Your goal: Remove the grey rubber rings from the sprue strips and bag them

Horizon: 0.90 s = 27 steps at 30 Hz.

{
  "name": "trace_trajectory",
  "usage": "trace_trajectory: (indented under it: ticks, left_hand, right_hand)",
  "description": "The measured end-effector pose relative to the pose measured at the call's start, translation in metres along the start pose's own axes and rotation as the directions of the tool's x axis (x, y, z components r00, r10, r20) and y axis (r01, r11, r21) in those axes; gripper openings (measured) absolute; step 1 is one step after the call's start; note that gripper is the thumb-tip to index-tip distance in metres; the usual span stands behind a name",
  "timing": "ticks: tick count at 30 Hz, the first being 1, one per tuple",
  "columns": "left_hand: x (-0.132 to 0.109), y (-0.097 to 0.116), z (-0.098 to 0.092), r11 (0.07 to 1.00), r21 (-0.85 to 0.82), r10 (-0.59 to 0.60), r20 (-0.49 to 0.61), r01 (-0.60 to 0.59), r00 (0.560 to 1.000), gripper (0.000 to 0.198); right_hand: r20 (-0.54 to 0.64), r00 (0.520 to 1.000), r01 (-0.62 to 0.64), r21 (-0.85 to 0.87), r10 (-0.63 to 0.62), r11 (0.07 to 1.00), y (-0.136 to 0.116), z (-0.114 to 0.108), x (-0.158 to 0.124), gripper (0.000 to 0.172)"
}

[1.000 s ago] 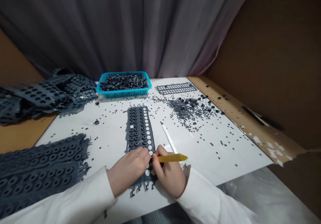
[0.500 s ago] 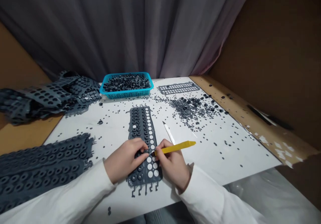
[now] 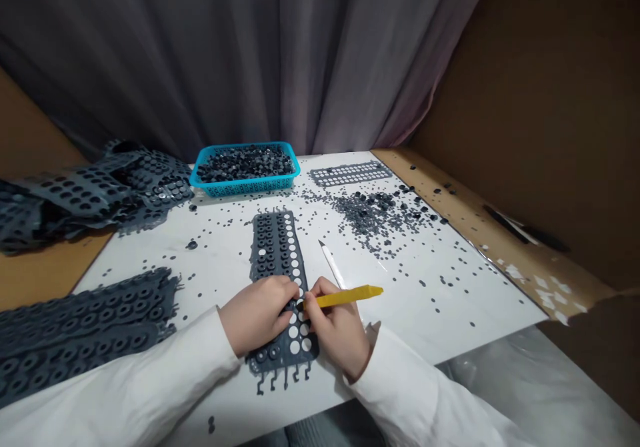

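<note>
A grey rubber strip (image 3: 274,260) lies lengthwise on the white table top (image 3: 425,287), with rows of round dark buttons and white-backed holes along its right side. My left hand (image 3: 257,315) rests on its lower part, fingertips at the right column of holes. Whether those fingers pinch anything is hidden. My right hand (image 3: 337,328) grips a yellow flat pry tool (image 3: 347,296), its tip at the strip beside my left fingertips. A white craft knife (image 3: 331,267) lies on the table just beyond my right hand.
A blue plastic basket (image 3: 245,181) full of dark round pieces stands at the back. Grey punched sheets are heaped at left (image 3: 85,193) and stacked nearer me (image 3: 85,333). A punched strip (image 3: 350,173) and a scatter of small discs (image 3: 375,213) lie back right, beside brown cardboard (image 3: 500,247).
My hands have moved up the strip since the earliest frame, and the yellow tool has swung from level to tilted upward. My left hand now sits slightly lower, covering more of the strip.
</note>
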<state>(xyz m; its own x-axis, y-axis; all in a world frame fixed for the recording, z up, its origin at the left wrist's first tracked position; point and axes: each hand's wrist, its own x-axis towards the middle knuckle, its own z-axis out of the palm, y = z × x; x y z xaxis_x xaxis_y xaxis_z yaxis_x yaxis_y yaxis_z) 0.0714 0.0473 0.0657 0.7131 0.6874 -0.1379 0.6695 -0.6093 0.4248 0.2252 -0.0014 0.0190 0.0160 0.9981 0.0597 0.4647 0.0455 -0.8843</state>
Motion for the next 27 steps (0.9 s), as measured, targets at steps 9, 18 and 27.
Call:
trace_trajectory:
  ticks: [9,18,27]
  left_hand:
    - [0.002,0.000,-0.002,0.995,0.087,0.051,0.063,-0.056,0.997,0.013]
    - [0.004,-0.002,0.011,0.930,0.314,0.173,0.078,-0.189,0.982,0.015]
    - [0.001,-0.024,-0.043,0.989,-0.102,0.080,-0.241,-0.107,0.967,0.015]
  right_hand:
    - [-0.028,1.000,0.011,-0.084,-0.013,0.996,-0.006,0.001,0.001,0.020]
    - [0.017,1.000,0.021,-0.130,-0.019,0.991,-0.010,0.001,0.002,0.019]
    - [0.090,0.992,-0.098,0.074,0.091,0.992,-0.004,-0.002,0.001,0.019]
